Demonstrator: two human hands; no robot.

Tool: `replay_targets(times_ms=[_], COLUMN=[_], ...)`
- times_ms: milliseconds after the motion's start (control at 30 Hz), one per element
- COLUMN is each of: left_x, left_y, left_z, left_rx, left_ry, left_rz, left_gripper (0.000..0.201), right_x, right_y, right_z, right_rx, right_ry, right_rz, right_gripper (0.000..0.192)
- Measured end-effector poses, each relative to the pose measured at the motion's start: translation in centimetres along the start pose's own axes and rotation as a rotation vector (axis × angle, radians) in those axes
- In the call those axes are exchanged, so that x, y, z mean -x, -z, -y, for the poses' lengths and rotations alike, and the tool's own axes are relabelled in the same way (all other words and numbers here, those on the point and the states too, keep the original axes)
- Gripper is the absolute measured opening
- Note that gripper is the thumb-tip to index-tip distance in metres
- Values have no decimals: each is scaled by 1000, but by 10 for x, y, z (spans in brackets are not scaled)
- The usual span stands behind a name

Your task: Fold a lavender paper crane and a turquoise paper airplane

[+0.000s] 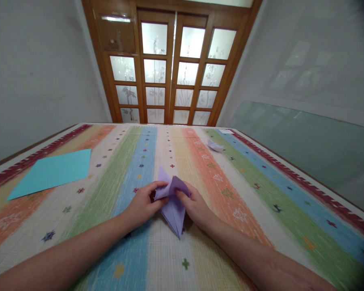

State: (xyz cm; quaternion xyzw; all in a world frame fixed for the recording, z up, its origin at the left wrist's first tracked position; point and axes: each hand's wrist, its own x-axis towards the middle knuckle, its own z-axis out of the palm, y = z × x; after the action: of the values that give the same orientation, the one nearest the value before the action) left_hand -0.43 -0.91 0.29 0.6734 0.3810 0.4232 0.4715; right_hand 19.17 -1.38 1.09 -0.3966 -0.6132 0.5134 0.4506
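Observation:
A sheet of purple origami paper (174,212), folded into a pointed shape, is held between my two hands in the middle of the table. One sharp point is toward me, another points away, and a flap at the top is raised and curved. My left hand (144,204) pinches the left edge of the paper between thumb and fingers. On the other side my right hand (195,204) is closed on it, the thumb pressing into the raised flap. Some fingers of both hands are hidden behind the paper.
A flat turquoise sheet of paper (53,171) lies at the left. Toward the far right sits a small pale folded paper piece (215,146), with a white paper (226,131) beyond it. A striped tablecloth (103,194) covers the table; wooden glass-paned doors (171,60) stand behind.

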Motion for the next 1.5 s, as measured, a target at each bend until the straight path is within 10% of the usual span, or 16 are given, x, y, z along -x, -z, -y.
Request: replay_targets(times_ms=[467, 1500], left_x=[-3, 3], left_y=[3, -1], left_z=[4, -9], left_rx=[31, -155], left_ry=[-2, -174], left_rz=[-184, -73], left_gripper=[47, 37], right_x=[7, 3], right_y=[-11, -10], right_z=[-1, 6], right_rx=[-168, 11], right_ry=[-82, 51], right_rz=[35, -109], right_gripper=[97, 29])
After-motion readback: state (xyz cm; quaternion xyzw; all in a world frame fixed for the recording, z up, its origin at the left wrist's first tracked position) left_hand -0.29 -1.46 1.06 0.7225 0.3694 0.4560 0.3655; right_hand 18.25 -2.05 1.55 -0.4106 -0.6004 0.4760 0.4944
